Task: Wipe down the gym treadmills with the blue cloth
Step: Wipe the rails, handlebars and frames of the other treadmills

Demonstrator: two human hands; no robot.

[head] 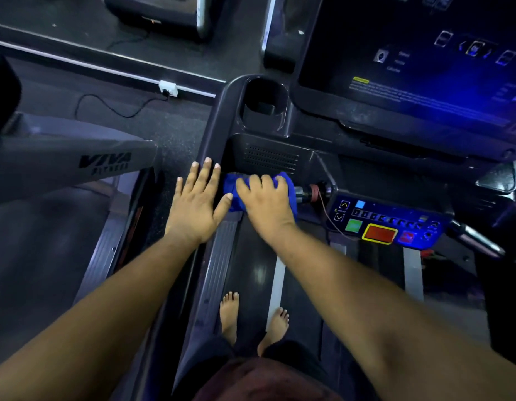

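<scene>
Your right hand [266, 202] has its fingers curled over one blue cloth [288, 188], holding it bunched around the treadmill's front handlebar [304, 195]. Your left hand [197, 202] lies just beside it with all five fingers straight and spread, holding nothing; its fingertips rest over the dark side rail [219, 125], and the thumb nearly touches the cloth. Past the cloth on the bar sits one red safety key [317, 193] with a thin cord hanging from it. To the right, the control panel [387, 224] shows one green button and one large red button edged in yellow. One cup holder [264, 105] sits ahead in the rail, beside one dark console screen [424, 65]. Your two bare feet [230, 316] stand on the belt [256, 267]. A second machine marked VIVA [77, 163] stands on your left.
</scene>
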